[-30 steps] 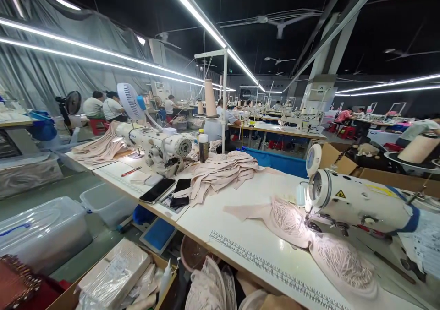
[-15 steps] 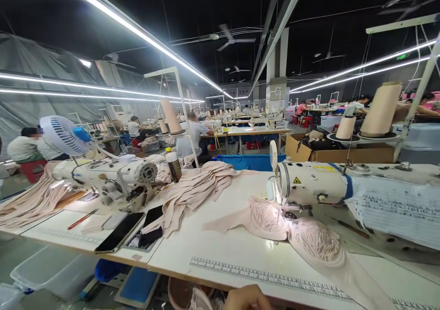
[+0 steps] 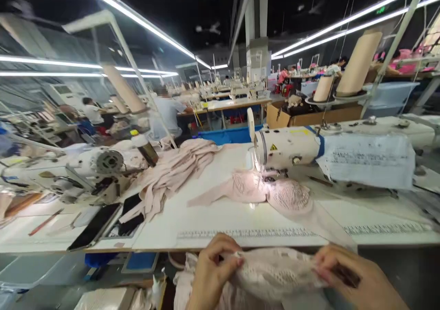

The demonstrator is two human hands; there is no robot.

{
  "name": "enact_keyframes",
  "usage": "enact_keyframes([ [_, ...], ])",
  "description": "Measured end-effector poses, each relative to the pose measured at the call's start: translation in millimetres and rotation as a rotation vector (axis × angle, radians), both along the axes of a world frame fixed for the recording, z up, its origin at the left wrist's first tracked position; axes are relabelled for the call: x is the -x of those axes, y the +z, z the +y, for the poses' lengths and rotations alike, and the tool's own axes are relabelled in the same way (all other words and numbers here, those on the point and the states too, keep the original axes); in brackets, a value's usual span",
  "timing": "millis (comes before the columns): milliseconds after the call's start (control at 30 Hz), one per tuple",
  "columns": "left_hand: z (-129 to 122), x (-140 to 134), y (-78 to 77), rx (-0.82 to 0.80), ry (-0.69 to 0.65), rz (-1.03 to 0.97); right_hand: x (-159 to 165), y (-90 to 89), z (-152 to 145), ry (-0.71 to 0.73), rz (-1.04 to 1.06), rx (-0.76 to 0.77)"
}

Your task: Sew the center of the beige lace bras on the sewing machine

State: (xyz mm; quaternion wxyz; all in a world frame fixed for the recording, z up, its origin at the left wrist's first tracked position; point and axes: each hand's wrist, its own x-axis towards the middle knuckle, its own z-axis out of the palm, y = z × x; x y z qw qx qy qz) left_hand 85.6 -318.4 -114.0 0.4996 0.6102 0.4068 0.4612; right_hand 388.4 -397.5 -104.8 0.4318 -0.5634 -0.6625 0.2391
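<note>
1. At the far left, a white sewing machine (image 3: 62, 177) stands on the white table (image 3: 220, 216), with a thin red tool (image 3: 46, 222) lying in front of it.
2. Next, a dark flat device (image 3: 94, 226) lies near the table's front edge, and a bottle with a yellow cap (image 3: 144, 147) stands further back.
3. A heap of pale pink fabric strips (image 3: 182, 163) spreads beside the bottle, some ends trailing forward.
4. The left hand (image 3: 213, 273) pinches one end of a pale pink lacy piece between thumb and fingers.
5. That lacy piece (image 3: 278, 273) is stretched between both hands, just in front of the table's edge; its details are blurred.
6. Behind it, a printed ruler scale (image 3: 247, 233) runs along the table, and a pale pink bra (image 3: 288, 196) lies with one cup by the lit needle area of a second sewing machine (image 3: 288, 147).
7. The right hand (image 3: 357, 275) grips the lacy piece's other end, fingertips closed together.
8. At the right, a written sheet (image 3: 367, 161) hangs over the second machine, below a large thread cone (image 3: 359, 62).
</note>
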Motion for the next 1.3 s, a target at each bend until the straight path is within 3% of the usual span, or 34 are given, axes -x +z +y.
enact_keyframes([
  [100, -1, -3, 2.9, -0.054, 0.053, 0.063, 15, 17.4, 1, -0.133, -0.015, -0.086],
  [267, 3, -11, -11.7, -0.063, 0.125, 0.015, 20, 8.9, 5, -0.245, -0.053, -0.034],
  [400, 0, -13, -16.6, -0.057, 0.121, -0.032, 18, 9.6, 7, -0.183, -0.098, -0.089],
  [533, 0, -12, -14.8, -0.076, 0.098, -0.063, 9, 25.4, 5, -0.098, -0.044, -0.025],
  [600, 3, -10, -11.1, -0.037, 0.011, -0.065, 2, 36.5, 4, -0.002, 0.028, 0.041],
  [700, 8, -13, 0.6, 0.031, -0.294, 0.001, 3, 50.8, 6, 0.162, 0.088, 0.136],
  [767, 6, -23, 10.3, -0.021, -0.5, 0.053, 15, 55.4, 9, 0.21, 0.041, 0.159],
  [833, 1, -39, 18.0, -0.132, -0.588, 0.08, 30, 55.1, 12, 0.229, -0.038, 0.151],
  [1000, -8, -69, 19.1, -0.195, -0.559, 0.025, 38, 43.0, 13, 0.231, -0.045, 0.136],
  [1133, -1, -70, 14.8, -0.134, -0.566, -0.048, 19, 35.7, 6, 0.172, 0.08, 0.174],
  [1300, 3, -71, 19.0, -0.06, -0.544, -0.015, 12, 34.1, 5, 0.201, 0.079, 0.175],
])
